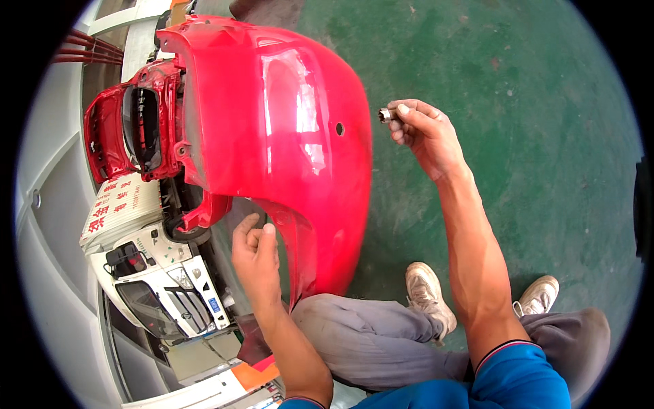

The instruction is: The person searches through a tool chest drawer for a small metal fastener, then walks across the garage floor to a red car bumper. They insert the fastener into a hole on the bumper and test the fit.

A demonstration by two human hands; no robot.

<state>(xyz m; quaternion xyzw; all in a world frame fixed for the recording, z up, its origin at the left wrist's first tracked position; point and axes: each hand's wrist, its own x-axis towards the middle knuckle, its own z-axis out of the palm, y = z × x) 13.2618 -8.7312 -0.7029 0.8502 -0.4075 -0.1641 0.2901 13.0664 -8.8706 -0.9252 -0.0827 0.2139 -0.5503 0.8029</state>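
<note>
A glossy red car bumper (238, 123) stands in front of me, with a small round hole (340, 129) through its right part. Off the bumper's right side, my right hand (428, 131) pinches a short silver metal cylinder (385, 115) between thumb and fingers. Its hollow, notched-looking end points toward the bumper. My left hand (255, 255) is raised by the bumper's lower left edge, beside its cut-out. The left fingers are loosely curled, the thumb is apart from the forefinger, and nothing shows between them.
Green floor (531, 163) stretches to the right, with my shoes (429, 296) on it. My grey-trousered knee (334, 320) is close to the bumper's near end. Behind on the left are a red car (112, 136) with an opened panel and a white truck (163, 286).
</note>
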